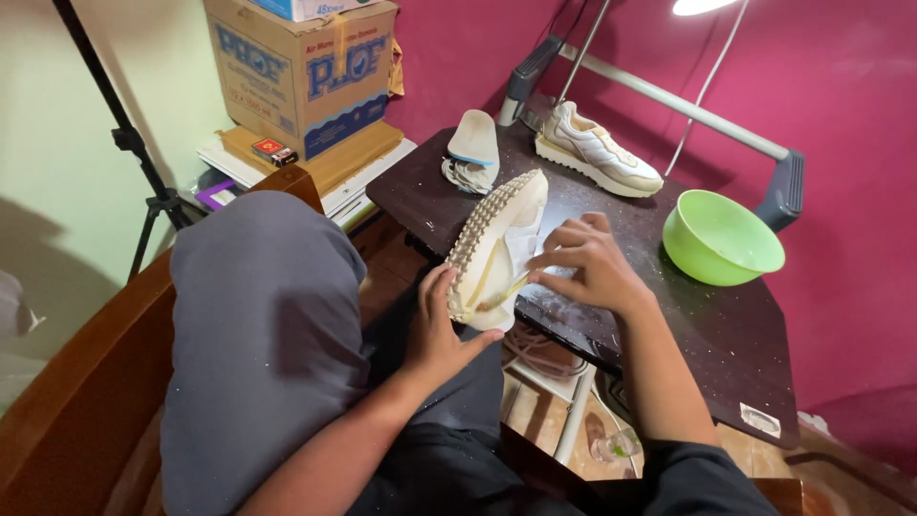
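Two hands, left hand (435, 330) and right hand (585, 268), grip a cream sneaker (497, 244).

A dark speckled bench (726, 334) is standing against a magenta wall (841, 115), with a pale green wall (57, 143) meeting it behind a cardboard box (301, 72), a black tripod (143, 172) leaning beside that box, and a lamp (702, 6) glowing above the bench.

Cream-white sneaker (499, 250) with studded tan sole, tipped on its side, sole facing left, heel end resting at the dark table (707, 334) edge.
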